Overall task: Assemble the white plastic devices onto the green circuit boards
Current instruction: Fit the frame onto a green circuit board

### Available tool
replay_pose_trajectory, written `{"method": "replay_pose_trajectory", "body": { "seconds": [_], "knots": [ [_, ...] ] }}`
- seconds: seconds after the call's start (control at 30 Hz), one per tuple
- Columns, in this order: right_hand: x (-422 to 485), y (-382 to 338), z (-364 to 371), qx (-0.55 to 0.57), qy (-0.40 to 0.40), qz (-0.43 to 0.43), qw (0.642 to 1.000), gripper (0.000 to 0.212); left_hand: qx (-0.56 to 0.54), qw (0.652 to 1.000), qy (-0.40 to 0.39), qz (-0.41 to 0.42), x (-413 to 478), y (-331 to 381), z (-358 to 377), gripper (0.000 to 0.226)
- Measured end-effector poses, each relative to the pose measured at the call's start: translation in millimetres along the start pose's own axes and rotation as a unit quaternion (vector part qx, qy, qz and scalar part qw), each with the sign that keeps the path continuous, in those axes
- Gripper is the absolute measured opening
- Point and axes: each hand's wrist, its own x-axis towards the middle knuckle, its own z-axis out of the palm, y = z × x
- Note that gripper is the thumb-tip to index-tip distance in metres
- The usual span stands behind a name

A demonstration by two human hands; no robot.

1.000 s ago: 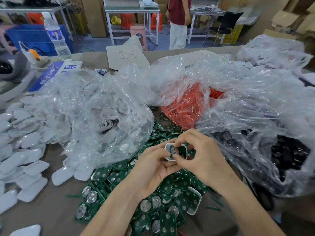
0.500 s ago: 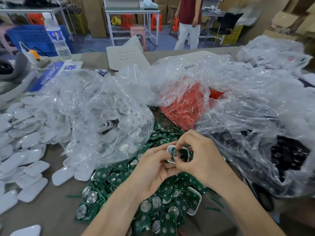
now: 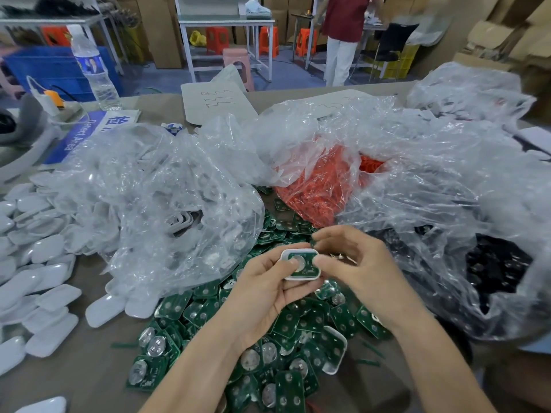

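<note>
My left hand [image 3: 265,289] grips a white plastic shell [image 3: 300,264] with a green circuit board seated inside it, thumb on the board's round metal disc. My right hand [image 3: 354,265] is at the shell's right end, blurred, a fingertip touching its edge and the other fingers loosely spread above. Beneath both hands lies a heap of green circuit boards [image 3: 286,332]. One more shell with a board in it [image 3: 335,354] sits in that heap. Loose white shells [image 3: 35,281] cover the table at the left.
A clear bag of white shells [image 3: 167,210] lies left of centre. A bag of red parts [image 3: 322,186] sits behind the hands, and a bag of black parts [image 3: 492,263] at the right. A water bottle [image 3: 95,70] stands far left. A person [image 3: 343,34] stands beyond the table.
The shell with its board has turned flatter toward me in my left hand. My right hand's fingers have lifted off the board and spread, staying at its right end.
</note>
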Motion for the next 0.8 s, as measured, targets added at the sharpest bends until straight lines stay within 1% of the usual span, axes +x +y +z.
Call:
{"method": "replay_pose_trajectory", "body": {
  "seconds": [0.03, 0.07, 0.13, 0.17, 0.23, 0.3, 0.4, 0.47, 0.53, 0.63, 0.7, 0.8],
  "knots": [
    [-2, 2, -1, 0.047, 0.019, 0.026, 0.998, 0.018, 0.005, 1.0, 0.002, 0.007, 0, 0, 0, 0.027],
    [-4, 3, 0, 0.068, 0.025, 0.045, 0.996, 0.015, 0.01, 1.0, 0.001, 0.014, 0, -1, 0, 0.027],
    [-7, 5, 4, 0.077, 0.0, 0.066, 0.995, 0.015, 0.017, 1.0, -0.01, 0.024, 0, -2, 0, 0.027],
    [-8, 5, 7, 0.083, -0.011, 0.072, 0.994, 0.015, 0.02, 0.999, -0.016, 0.026, 0, -3, 0, 0.027],
    [-8, 4, 11, 0.101, -0.005, 0.072, 0.992, 0.016, 0.039, 0.998, -0.022, 0.035, 0, -4, 0, 0.028],
    [-7, 3, 11, 0.104, 0.023, 0.067, 0.992, 0.017, 0.103, 0.992, -0.007, 0.065, 0, -6, 1, 0.027],
    [-3, 3, 9, 0.076, 0.037, 0.061, 0.995, 0.017, 0.232, 0.962, 0.051, 0.137, 0, -7, -1, 0.019],
    [-2, 3, 9, 0.078, 0.029, 0.065, 0.994, 0.018, 0.287, 0.943, 0.063, 0.159, 1, -8, -3, 0.015],
    [-1, 4, 8, 0.075, 0.024, 0.067, 0.995, 0.018, 0.307, 0.936, 0.06, 0.159, 1, -8, -5, 0.012],
    [-3, 7, 9, 0.035, 0.028, 0.067, 0.997, 0.017, 0.335, 0.928, 0.057, 0.153, 1, -11, -6, 0.008],
    [-5, 10, 12, 0.001, 0.036, 0.073, 0.997, 0.014, 0.365, 0.915, 0.058, 0.161, 1, -13, -7, 0.005],
    [-7, 14, 15, -0.031, 0.048, 0.072, 0.996, 0.012, 0.401, 0.898, 0.061, 0.173, 2, -15, -7, 0.007]
  ]
}}
